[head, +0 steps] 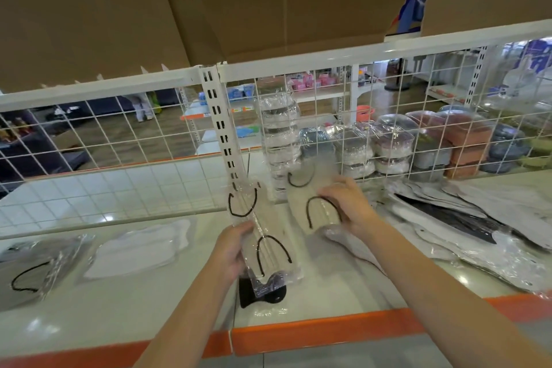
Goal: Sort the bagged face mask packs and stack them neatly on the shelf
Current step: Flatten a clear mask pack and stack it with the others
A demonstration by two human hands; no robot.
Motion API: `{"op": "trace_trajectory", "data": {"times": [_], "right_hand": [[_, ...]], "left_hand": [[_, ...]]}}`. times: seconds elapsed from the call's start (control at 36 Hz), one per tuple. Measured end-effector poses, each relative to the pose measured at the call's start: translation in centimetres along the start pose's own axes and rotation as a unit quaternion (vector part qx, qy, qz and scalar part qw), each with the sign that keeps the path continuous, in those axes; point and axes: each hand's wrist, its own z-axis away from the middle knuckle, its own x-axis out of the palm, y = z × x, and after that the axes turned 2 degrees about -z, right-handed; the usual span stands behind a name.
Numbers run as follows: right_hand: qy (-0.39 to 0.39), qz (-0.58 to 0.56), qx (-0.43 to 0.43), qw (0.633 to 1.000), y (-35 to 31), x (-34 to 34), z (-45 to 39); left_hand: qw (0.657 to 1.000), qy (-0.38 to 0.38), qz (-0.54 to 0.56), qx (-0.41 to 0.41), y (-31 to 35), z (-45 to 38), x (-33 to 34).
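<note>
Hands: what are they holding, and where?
Each holds a clear mask pack: left hand grips one pack by its left edge; right hand grips another at its right side.

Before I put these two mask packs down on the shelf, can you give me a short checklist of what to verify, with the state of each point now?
1. Left hand holds its mask pack firmly: ok, fingers grip the long edge.
2. Right hand holds the second pack: ok, fingers curl over it.
3. The two packs are the same kind: ok, both pale masks with black ear loops.
4. Spot below is free: not ok, a black mask pack lies under the left pack.
5. Other kinds kept apart: ok, white mask pack lies to the left, loose pile to the right.
6. Neat stack already started on the shelf: cannot tell.
</note>
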Motion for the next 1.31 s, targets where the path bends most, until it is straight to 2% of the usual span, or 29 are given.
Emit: {"op": "trace_trajectory", "data": {"times": [0.06, 0.08, 0.14, 0.19, 0.25, 0.28, 0.36, 0.42, 0.47, 0.56, 0.58, 0.61, 0.64, 0.69, 0.75, 0.78, 0.81, 0.83, 0.94, 1.06, 1.17, 1.25, 1.31], "right_hand": [[-0.05, -0.052, 0.011, 0.997, -0.3, 0.8, 0.5], [-0.057, -0.037, 0.005, 0.998, 0.2, 1.3, 0.4], [-0.051, 0.132, -0.043, 0.989, 1.9, 2.4, 0.5], [-0.07, 0.287, -0.069, 0.953, 3.2, 3.0, 0.5], [-0.1, 0.371, -0.077, 0.92, 3.4, 2.6, 0.2], [-0.102, 0.423, -0.074, 0.897, 3.4, 2.0, -0.2], [-0.039, 0.617, -0.053, 0.784, 4.0, -1.8, -2.2], [-0.005, 0.697, 0.014, 0.717, 5.0, -4.9, -3.1], [-0.008, 0.739, 0.038, 0.672, 5.3, -6.8, -3.3], [0.005, 0.786, -0.02, 0.618, 4.7, -7.1, -3.7], [0.004, 0.789, -0.038, 0.614, 4.3, -6.7, -3.8], [0.007, 0.778, -0.049, 0.626, 3.8, -6.2, -3.9], [0.011, 0.753, -0.061, 0.655, 3.3, -5.7, -3.9], [0.009, 0.648, -0.07, 0.758, 2.0, -4.9, -3.9], [0.007, 0.439, -0.05, 0.897, 0.5, -4.4, -3.6], [-0.003, 0.318, -0.031, 0.948, -0.3, -4.0, -3.3], [-0.012, 0.221, -0.016, 0.975, -0.8, -3.8, -3.1], [-0.022, 0.155, -0.008, 0.988, -1.3, -3.7, -2.9], [-0.033, 0.089, 0.004, 0.996, -2.3, -3.7, -2.3], [0.032, 0.201, 0.011, 0.979, -1.1, -4.6, -2.8], [0.107, 0.339, 0.063, 0.933, 0.6, -6.5, -3.5], [0.116, 0.396, 0.052, 0.909, 2.1, -8.4, -3.4], [0.064, 0.373, 0.075, 0.922, 2.5, -8.9, -2.7]], "left_hand": [[0.997, -0.052, 0.055, -0.023, -0.2, 0.3, 1.2], [0.992, -0.086, 0.083, -0.03, -0.3, 0.3, 1.7], [0.986, -0.124, 0.103, -0.032, -0.6, 0.2, 2.6], [0.993, -0.1, 0.059, -0.035, -0.8, 0.1, 3.0], [0.998, -0.06, 0.0, -0.033, -0.8, -0.1, 2.9], [0.998, -0.046, -0.019, -0.031, -0.7, -0.1, 2.6], [0.999, -0.029, -0.032, -0.032, -0.2, -0.3, 1.2], [0.998, -0.023, -0.04, -0.03, 0.2, -0.3, 0.3], [0.998, -0.016, -0.05, -0.026, 0.5, -0.3, -0.4], [0.999, -0.005, -0.05, -0.018, 0.6, -0.3, -0.9], [0.999, -0.004, -0.049, -0.018, 0.6, -0.2, -0.9], [0.999, -0.003, -0.051, -0.018, 0.7, -0.1, -0.8], [0.998, -0.004, -0.053, -0.018, 0.7, -0.1, -0.7], [0.998, -0.005, -0.052, -0.023, 0.7, 0.0, -0.5], [0.998, 0.001, -0.061, -0.022, 0.7, -0.3, -0.5], [0.998, 0.001, -0.065, -0.019, 0.7, -0.4, -0.5], [0.998, 0.0, -0.067, -0.017, 0.8, -0.5, -0.4], [0.998, -0.005, -0.066, -0.015, 0.9, -0.6, -0.2], [0.998, -0.016, -0.064, -0.023, 1.0, -0.9, 0.6], [0.997, -0.02, -0.065, -0.035, 0.8, -1.4, 1.2], [0.997, -0.019, -0.063, -0.033, 0.8, -1.5, 1.9], [0.997, -0.023, -0.067, -0.031, 0.7, -1.6, 2.2], [0.996, -0.021, -0.077, -0.027, 0.6, -1.4, 2.4]]}}
